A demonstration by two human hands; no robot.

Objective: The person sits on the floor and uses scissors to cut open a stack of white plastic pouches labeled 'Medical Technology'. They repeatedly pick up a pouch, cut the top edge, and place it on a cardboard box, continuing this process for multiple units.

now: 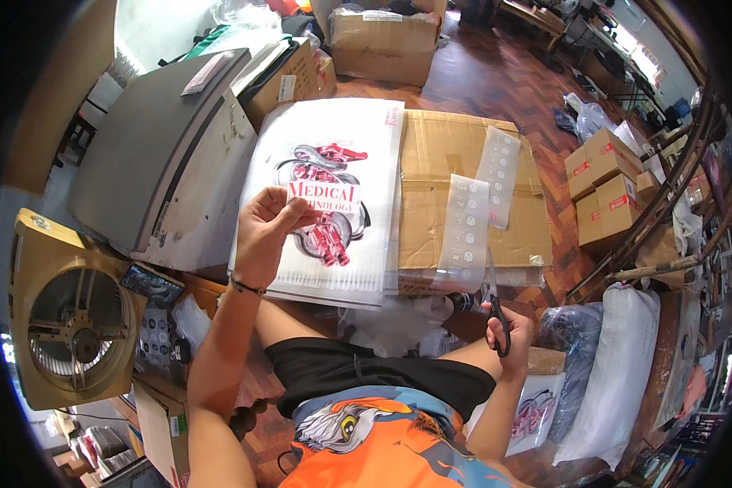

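Head view: one pair of scissors (494, 297), its black handles grasped in the fingers of your right hand (512, 328); grey blades point away from you. Printed sheets (331, 244), white, stacked, bearing red, grey and black artwork with red lettering, lie beneath your left hand (270, 221); its thumb and forefinger are drawn together, and whether they pinch anything cannot be told. Two translucent label strips (465, 224), pale-marked, lie on a brown cardboard box (435, 154), right of the sheets. Far left: one beige fan (85, 346), upright.
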